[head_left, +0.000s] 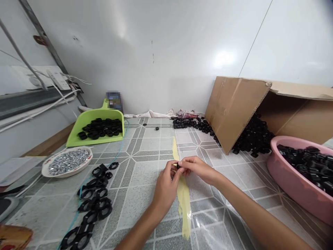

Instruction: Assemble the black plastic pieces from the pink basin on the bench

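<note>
white wall [166,62] at back | power strip [58,80] — left | crumpled cloth [151,114] — along wall's foot

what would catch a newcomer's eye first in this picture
Probably the large pink plastic tub at the right edge, heaped with glossy black parts, beside an open brown cardboard box. The bright lime-green plastic dustpan at the far left, near the wall, stands out too, with more black pieces in it. At the centre, the left hand and right hand hold a small black piece.
</note>
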The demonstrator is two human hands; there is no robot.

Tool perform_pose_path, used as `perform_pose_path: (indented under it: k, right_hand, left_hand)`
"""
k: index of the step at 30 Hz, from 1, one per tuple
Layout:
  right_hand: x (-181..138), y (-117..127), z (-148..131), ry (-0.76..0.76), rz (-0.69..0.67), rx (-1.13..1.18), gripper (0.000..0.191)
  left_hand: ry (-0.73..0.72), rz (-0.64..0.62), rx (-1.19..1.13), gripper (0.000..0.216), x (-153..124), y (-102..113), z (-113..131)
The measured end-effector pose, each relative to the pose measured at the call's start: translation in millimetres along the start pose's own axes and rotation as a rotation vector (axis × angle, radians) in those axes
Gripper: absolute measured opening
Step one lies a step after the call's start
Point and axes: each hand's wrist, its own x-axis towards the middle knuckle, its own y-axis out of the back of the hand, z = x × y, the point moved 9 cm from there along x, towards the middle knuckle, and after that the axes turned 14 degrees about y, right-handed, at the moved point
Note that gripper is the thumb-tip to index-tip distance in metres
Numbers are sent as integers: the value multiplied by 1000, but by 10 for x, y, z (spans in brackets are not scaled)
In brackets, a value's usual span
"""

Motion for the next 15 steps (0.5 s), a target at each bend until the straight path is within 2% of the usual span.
perform_pose_path:
  k: [2,4,8,11,15]
  right_hand:
    - [179,144,107,-4,50,-42,47]
    - [478,406,237,2,172,-136,44]
    - [1169,912,425,59,413,-412,27]
    - [1557,1063,486,128,468,-587,35]
    - [1829,1076,560,188,443,-709,35]
  left_hand:
    - [26,24,-11,23,2,9,-15]
    - [49,32,-3,24,5,-4,-45]
    - [33,2,120,21,-9,-72,-62]
    - [50,-9,200,18,-21,-91,-92]
    - [94,-16,237,16,-26,-99,-143]
